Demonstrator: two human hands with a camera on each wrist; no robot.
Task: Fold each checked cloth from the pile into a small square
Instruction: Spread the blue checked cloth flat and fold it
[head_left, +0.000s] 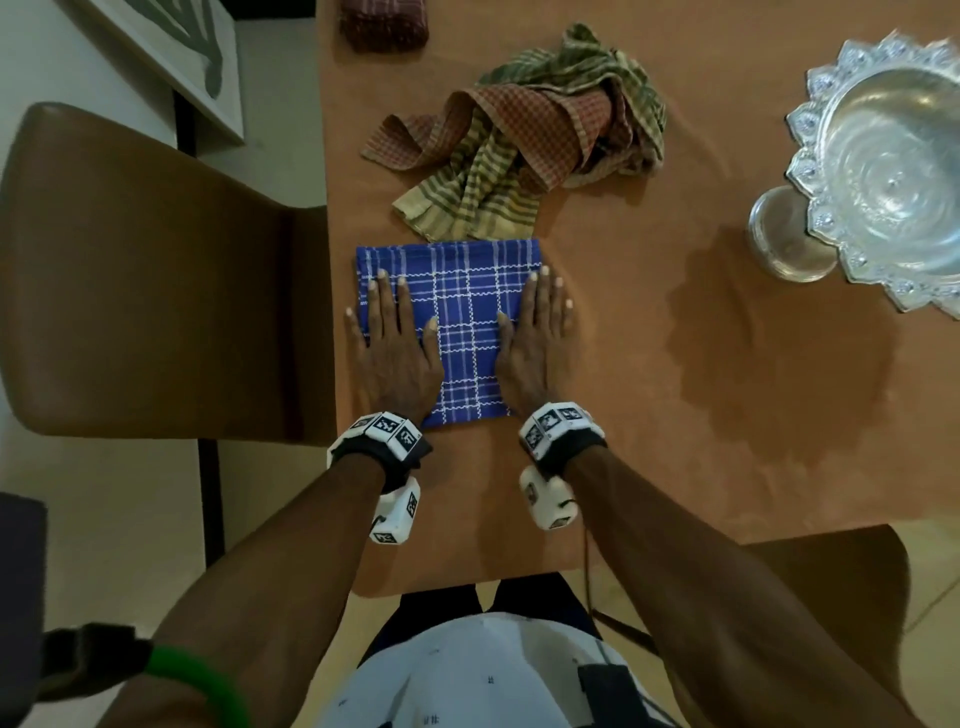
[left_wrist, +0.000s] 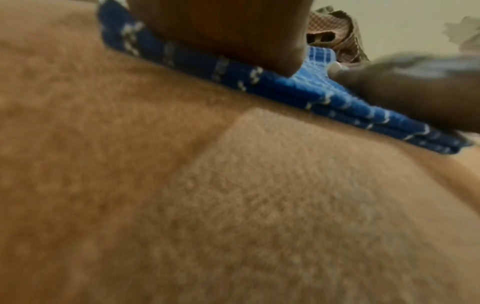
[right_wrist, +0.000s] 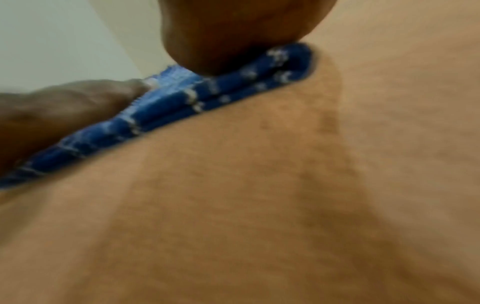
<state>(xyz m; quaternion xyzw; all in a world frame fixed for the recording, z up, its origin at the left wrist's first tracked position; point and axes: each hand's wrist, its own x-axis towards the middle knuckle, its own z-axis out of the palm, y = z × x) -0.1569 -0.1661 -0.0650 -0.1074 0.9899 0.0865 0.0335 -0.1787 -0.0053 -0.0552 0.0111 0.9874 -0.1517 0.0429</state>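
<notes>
A blue checked cloth (head_left: 465, 312) lies folded into a square on the brown table (head_left: 649, 441), near its left edge. My left hand (head_left: 389, 332) presses flat on the cloth's left side, fingers straight. On the right side rests my right hand (head_left: 537, 332), flat too, its outer fingers reaching past the cloth's edge. The left wrist view shows the cloth's layered near edge (left_wrist: 285, 90) under the heel of my left hand (left_wrist: 221, 30). The right wrist view shows the same stacked folds (right_wrist: 182, 102) beneath my right hand (right_wrist: 228, 30). Behind the blue cloth sits a crumpled pile of olive and red checked cloths (head_left: 524, 135).
A dark red folded cloth (head_left: 384, 23) lies at the table's far edge. An ornate silver bowl (head_left: 883, 171) on a stand occupies the right side. A brown chair (head_left: 145, 270) stands left of the table, another chair seat (head_left: 831, 597) at the near right corner.
</notes>
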